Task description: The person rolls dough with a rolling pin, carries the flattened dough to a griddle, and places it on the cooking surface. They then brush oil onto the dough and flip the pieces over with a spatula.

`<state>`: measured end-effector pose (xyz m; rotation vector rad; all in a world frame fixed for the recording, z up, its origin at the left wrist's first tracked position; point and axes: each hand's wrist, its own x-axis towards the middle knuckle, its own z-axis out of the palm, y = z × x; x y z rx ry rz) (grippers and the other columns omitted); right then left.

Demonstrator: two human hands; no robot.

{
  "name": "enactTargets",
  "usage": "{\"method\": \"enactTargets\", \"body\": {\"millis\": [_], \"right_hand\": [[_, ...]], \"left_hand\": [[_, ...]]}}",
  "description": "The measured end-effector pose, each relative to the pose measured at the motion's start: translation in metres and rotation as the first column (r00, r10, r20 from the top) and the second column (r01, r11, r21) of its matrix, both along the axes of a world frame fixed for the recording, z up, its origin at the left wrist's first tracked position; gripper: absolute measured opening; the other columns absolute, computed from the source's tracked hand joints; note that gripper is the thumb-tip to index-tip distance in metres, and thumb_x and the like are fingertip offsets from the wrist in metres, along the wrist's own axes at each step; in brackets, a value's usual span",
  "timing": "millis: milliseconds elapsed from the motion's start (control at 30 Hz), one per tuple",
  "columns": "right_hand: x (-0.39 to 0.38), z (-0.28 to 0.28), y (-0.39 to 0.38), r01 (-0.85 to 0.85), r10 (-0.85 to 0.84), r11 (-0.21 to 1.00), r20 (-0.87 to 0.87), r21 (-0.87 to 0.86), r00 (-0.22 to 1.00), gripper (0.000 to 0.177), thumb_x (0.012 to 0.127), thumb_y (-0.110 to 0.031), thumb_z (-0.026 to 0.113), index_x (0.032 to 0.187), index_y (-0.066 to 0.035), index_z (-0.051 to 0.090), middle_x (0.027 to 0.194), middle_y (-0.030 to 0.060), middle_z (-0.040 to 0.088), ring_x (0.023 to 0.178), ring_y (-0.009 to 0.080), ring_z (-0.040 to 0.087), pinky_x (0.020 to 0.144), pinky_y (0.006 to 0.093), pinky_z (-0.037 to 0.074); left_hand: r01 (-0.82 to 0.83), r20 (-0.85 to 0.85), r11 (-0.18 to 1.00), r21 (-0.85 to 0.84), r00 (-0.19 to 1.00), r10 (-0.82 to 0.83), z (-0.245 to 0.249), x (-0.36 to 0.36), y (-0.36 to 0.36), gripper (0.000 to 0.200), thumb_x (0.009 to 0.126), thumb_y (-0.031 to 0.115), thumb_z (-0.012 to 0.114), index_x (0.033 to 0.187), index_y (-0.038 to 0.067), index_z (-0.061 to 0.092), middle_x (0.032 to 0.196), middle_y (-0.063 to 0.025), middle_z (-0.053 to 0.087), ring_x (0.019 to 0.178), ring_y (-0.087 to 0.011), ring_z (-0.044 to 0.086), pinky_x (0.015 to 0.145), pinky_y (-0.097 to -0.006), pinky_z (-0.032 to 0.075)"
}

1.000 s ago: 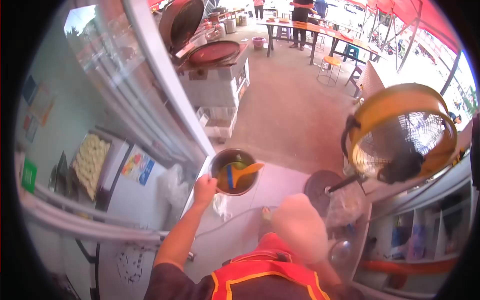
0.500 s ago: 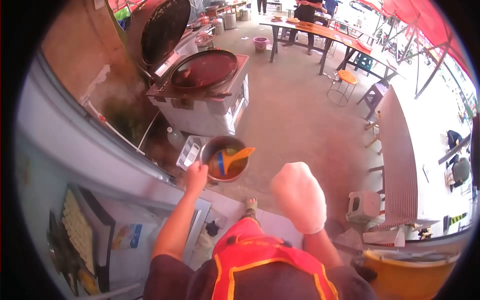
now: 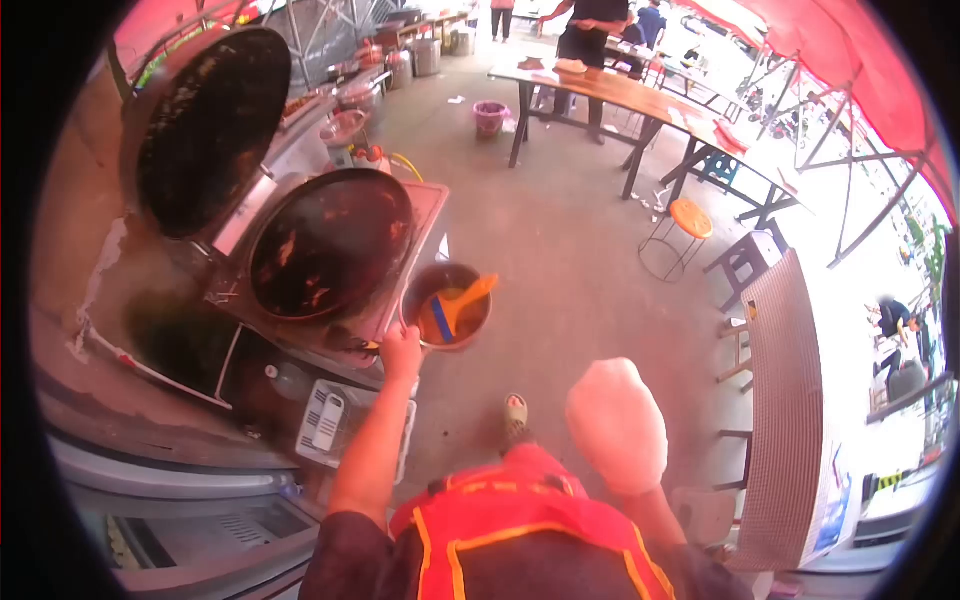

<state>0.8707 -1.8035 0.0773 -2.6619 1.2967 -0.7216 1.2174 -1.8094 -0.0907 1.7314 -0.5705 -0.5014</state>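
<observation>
My left hand (image 3: 401, 352) is closed on the rim or handle of a round metal pot (image 3: 476, 335). Inside the pot an orange brush (image 3: 468, 298) with a blue band leans against the wall, over a brownish liquid. A pale, flat round piece that looks like dough (image 3: 617, 425) covers my right hand, whose fingers are hidden beneath it. To the left of the pot stands a large round griddle (image 3: 333, 245) with dark marks on its surface. Its big black lid (image 3: 215, 130) is tilted up and open.
A white basket (image 3: 322, 420) lies below the griddle. Ahead are a purple bucket (image 3: 490, 118), a long wooden table (image 3: 640, 92) with a person (image 3: 583, 45) behind it, and an orange stool (image 3: 691, 218). A ribbed counter (image 3: 787, 420) runs along the right.
The view has moved forward, bringing the griddle and lid closer on the left. The pot now hangs beside the griddle, still in my left hand. The pale piece remains on my right hand.
</observation>
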Motion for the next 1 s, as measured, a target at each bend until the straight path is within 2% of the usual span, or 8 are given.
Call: {"method": "enactTargets", "body": {"millis": [167, 267, 367, 400, 500, 600, 900, 1000], "right_hand": [[0.053, -0.022, -0.175, -0.124, 0.125, 0.992, -0.025, 0.017, 0.992, 0.021, 0.075, -0.015, 0.056, 0.094, -0.007, 0.053, 0.099, 0.0088, 0.049, 0.095, 0.0272, 0.046, 0.080, 0.0401, 0.038], [0.093, -0.023, -0.265, -0.212, 0.213, 0.977, -0.034, 0.031, 0.976, 0.022, 0.075, -0.016, 0.056, 0.095, -0.007, 0.053, 0.101, 0.0089, 0.049, 0.097, 0.0272, 0.045, 0.081, 0.0403, 0.037], [0.132, -0.030, -0.343, -0.273, 0.274, 0.961, -0.034, 0.033, 0.961, 0.023, 0.076, -0.016, 0.056, 0.097, -0.007, 0.052, 0.103, 0.0090, 0.048, 0.098, 0.0272, 0.045, 0.082, 0.0405, 0.037], [0.144, -0.033, -0.367, -0.286, 0.287, 0.958, -0.030, 0.030, 0.958, 0.024, 0.076, -0.016, 0.056, 0.097, -0.007, 0.052, 0.103, 0.0090, 0.048, 0.098, 0.0272, 0.045, 0.082, 0.0406, 0.037], [0.180, -0.040, -0.436, -0.307, 0.308, 0.951, -0.027, 0.023, 0.951, 0.025, 0.076, -0.017, 0.056, 0.099, -0.007, 0.052, 0.105, 0.0091, 0.048, 0.100, 0.0272, 0.044, 0.083, 0.0409, 0.036], [0.212, -0.044, -0.501, -0.341, 0.341, 0.940, -0.019, 0.022, 0.940, 0.026, 0.077, -0.018, 0.056, 0.100, -0.007, 0.052, 0.107, 0.0092, 0.048, 0.101, 0.0273, 0.044, 0.084, 0.0411, 0.036], [0.275, -0.050, -0.657, -0.546, 0.548, 0.835, -0.013, 0.069, 0.836, 0.030, 0.079, -0.019, 0.056, 0.105, -0.006, 0.051, 0.111, 0.0095, 0.047, 0.106, 0.0273, 0.043, 0.088, 0.0418, 0.035], [0.299, -0.054, -0.695, -0.647, 0.650, 0.758, -0.016, 0.086, 0.759, 0.031, 0.079, -0.020, 0.056, 0.107, -0.006, 0.050, 0.113, 0.0096, 0.046, 0.107, 0.0274, 0.042, 0.089, 0.0421, 0.034]], "left_hand": [[-0.144, 0.228, 0.979, 0.147, 0.968, 0.108, 0.002, 0.027, -0.137, 0.022, 0.076, 0.015, 0.052, 0.073, -0.005, 0.058, 0.062, -0.0173, 0.060, 0.061, -0.0291, 0.063, 0.054, -0.0418, 0.047], [-0.262, 0.128, 0.948, 0.179, 0.962, 0.242, 0.017, 0.043, -0.209, 0.021, 0.076, 0.015, 0.052, 0.072, -0.005, 0.058, 0.063, -0.0195, 0.061, 0.060, -0.0315, 0.063, 0.055, -0.0410, 0.048], [-0.330, 0.012, 0.939, 0.097, 0.944, 0.330, -0.032, 0.086, -0.273, 0.022, 0.077, 0.015, 0.052, 0.073, -0.006, 0.058, 0.063, -0.0191, 0.061, 0.057, -0.0298, 0.063, 0.054, -0.0387, 0.049], [-0.342, 0.135, 0.937, 0.075, 0.934, 0.330, -0.073, 0.109, -0.292, 0.022, 0.079, 0.014, 0.052, 0.076, -0.007, 0.058, 0.065, -0.0179, 0.062, 0.057, -0.0263, 0.064, 0.052, -0.0371, 0.051], [-0.382, -0.023, 0.914, 0.133, 0.921, 0.388, -0.056, 0.126, -0.341, 0.023, 0.080, 0.015, 0.051, 0.080, -0.008, 0.058, 0.069, -0.0183, 0.063, 0.060, -0.0263, 0.066, 0.053, -0.0372, 0.053], [-0.461, -0.141, 0.887, 0.027, 0.877, 0.459, -0.094, 0.156, -0.378, 0.024, 0.081, 0.014, 0.051, 0.080, -0.010, 0.056, 0.073, -0.0185, 0.064, 0.061, -0.0259, 0.066, 0.052, -0.0355, 0.055], [-0.706, -0.225, 0.687, 0.169, 0.651, 0.725, -0.094, 0.161, -0.436, 0.018, 0.082, 0.008, 0.051, 0.079, -0.009, 0.055, 0.075, -0.0172, 0.063, 0.061, -0.0244, 0.066, 0.053, -0.0309, 0.056], [-0.823, -0.289, 0.566, 0.051, 0.530, 0.797, -0.097, 0.156, -0.458, 0.018, 0.082, 0.008, 0.051, 0.081, -0.009, 0.054, 0.074, -0.0157, 0.061, 0.061, -0.0218, 0.063, 0.053, -0.0312, 0.054]]}}
